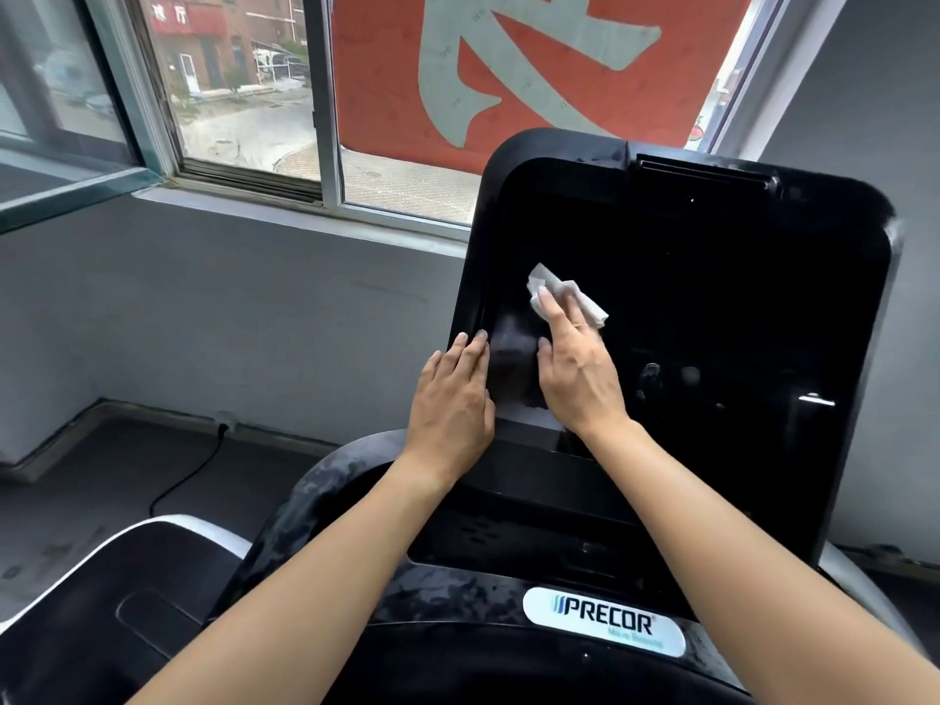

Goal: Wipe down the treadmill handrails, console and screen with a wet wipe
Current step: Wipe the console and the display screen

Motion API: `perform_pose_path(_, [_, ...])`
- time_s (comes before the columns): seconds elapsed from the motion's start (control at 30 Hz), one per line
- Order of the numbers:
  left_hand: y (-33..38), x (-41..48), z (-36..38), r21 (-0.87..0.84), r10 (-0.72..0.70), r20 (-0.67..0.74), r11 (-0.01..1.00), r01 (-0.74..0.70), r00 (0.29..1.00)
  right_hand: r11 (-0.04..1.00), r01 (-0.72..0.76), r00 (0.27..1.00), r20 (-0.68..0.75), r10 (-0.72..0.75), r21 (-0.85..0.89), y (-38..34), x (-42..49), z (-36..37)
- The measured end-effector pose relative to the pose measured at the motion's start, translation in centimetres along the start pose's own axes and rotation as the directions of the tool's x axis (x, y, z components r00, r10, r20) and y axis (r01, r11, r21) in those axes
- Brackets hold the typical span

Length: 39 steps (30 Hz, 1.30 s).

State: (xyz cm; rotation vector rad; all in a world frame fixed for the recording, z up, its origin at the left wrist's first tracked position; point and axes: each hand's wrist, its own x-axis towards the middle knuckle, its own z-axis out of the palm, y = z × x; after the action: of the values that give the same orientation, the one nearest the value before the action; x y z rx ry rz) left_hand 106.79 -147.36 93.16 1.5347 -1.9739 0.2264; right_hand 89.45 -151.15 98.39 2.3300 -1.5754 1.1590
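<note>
Right hand [575, 368] flat against the dark screen [712, 323], fingers stretched out and pressing a crumpled white wet wipe [564, 297] onto the glass, left of the screen's middle. Wipe pinned under the fingertips, both ends sticking out past them. Left hand [452, 399] open too, fingers together, holding nothing, laid on the left edge of the console [508, 185] frame, just beside the right hand. Smeared damp patch on the glass between the two hands. Nearer, a mottled black handrail [315, 501] and a white Precor badge [605, 623]. Far left, a window [244, 94] above a grey wall.
</note>
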Motion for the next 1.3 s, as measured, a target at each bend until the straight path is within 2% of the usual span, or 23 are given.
perform_pose_path(0.07, [0.0, -0.1, 0.0, -0.02, 0.0, -0.002, 1.0, 0.0, 1.0, 0.995, 0.087, 0.995, 0.05, -0.085, -0.042, -0.1, -1.0, 0.5])
perform_pose_path(0.17, [0.2, -0.1, 0.1, -0.044, -0.014, -0.005, 0.999, 0.014, 1.0, 0.923, 0.343, 0.931, 0.197, -0.308, -0.175, 0.5, -3.2, 1.1])
perform_pose_path(0.3, [0.6, -0.1, 0.2, -0.072, -0.047, 0.004, 0.996, 0.047, 0.999, 0.836, 0.501, 0.856, 0.267, -0.442, -0.224, 2.2, -3.0, 0.2])
perform_pose_path(0.37, [0.8, 0.0, 0.2, -0.074, -0.059, -0.001, 0.995, 0.059, 0.998, 0.862, 0.435, 0.896, 0.213, -0.389, -0.259, 2.9, -1.7, -0.7])
perform_pose_path(0.43, [1.0, 0.0, 0.2, -0.073, -0.069, 0.006, 0.995, 0.069, 0.998, 0.932, 0.248, 0.968, 0.091, -0.232, -0.264, 3.1, -0.6, -1.3])
perform_pose_path(0.5, [1.2, -0.1, 0.2, -0.068, -0.081, 0.012, 0.994, 0.082, 0.997, 0.963, 0.103, 0.995, 0.015, -0.102, -0.248, 2.5, -0.4, -0.9])
perform_pose_path(0.53, [1.3, -0.1, 0.3, -0.068, -0.087, 0.016, 0.994, 0.088, 0.996, 0.968, 0.078, 0.997, 0.009, -0.078, -0.24, 2.0, -0.6, -0.4])
perform_pose_path(0.6, [1.6, -0.1, 0.4, -0.078, -0.099, 0.017, 0.992, 0.1, 0.995, 0.963, 0.134, 0.99, 0.074, -0.12, -0.232, 1.0, -1.8, 0.7])
perform_pose_path(0.7, [2.1, -0.1, 0.5, -0.09, -0.116, 0.015, 0.989, 0.117, 0.993, 0.898, 0.376, 0.912, 0.261, -0.316, -0.228, 0.7, -4.2, 1.5])
perform_pose_path(0.77, [2.2, 0.0, 0.5, -0.083, -0.114, 0.008, 0.99, 0.115, 0.993, 0.864, 0.447, 0.882, 0.273, -0.384, -0.23, 1.4, -4.5, 1.0])
perform_pose_path(0.8, [2.2, 0.0, 0.5, -0.073, -0.11, -0.001, 0.991, 0.11, 0.994, 0.868, 0.439, 0.89, 0.244, -0.385, -0.232, 1.8, -4.1, 0.5])
perform_pose_path(0.87, [2.2, 0.1, 0.4, -0.049, -0.093, -0.014, 0.995, 0.092, 0.996, 0.918, 0.329, 0.943, 0.131, -0.306, -0.223, 2.4, -2.7, -0.5])
perform_pose_path(0.93, [2.1, 0.3, 0.4, -0.04, -0.074, -0.021, 0.997, 0.073, 0.997, 0.975, 0.14, 0.99, 0.0, -0.142, -0.173, 2.9, -1.4, -1.4])
perform_pose_path(1.0, [2.2, 0.5, 0.2, -0.044, -0.065, -0.027, 0.997, 0.064, 0.998, 0.993, -0.012, 0.996, -0.092, 0.001, -0.115, 3.1, -0.5, -1.8])
perform_pose_path(1.1, [2.3, 0.8, 0.2, -0.049, -0.046, -0.04, 0.998, 0.044, 0.998, 0.987, -0.149, 0.978, -0.153, 0.14, -0.051, 1.9, -0.2, -1.2])
perform_pose_path(1.13, [2.3, 1.0, 0.2, -0.05, -0.038, -0.048, 0.998, 0.036, 0.998, 0.989, -0.141, 0.98, -0.145, 0.133, -0.048, 1.2, -0.5, -0.8])
perform_pose_path(1.23, [2.6, 1.6, 0.1, -0.071, -0.031, -0.068, 0.997, 0.026, 0.997, 0.989, 0.098, 0.995, 0.009, -0.098, -0.113, 0.3, -2.0, 0.3])
perform_pose_path(1.3, [2.8, 2.1, 0.1, -0.073, -0.017, -0.075, 0.997, 0.011, 0.997, 0.974, 0.175, 0.984, 0.044, -0.171, -0.145, 1.1, -2.0, 0.1])
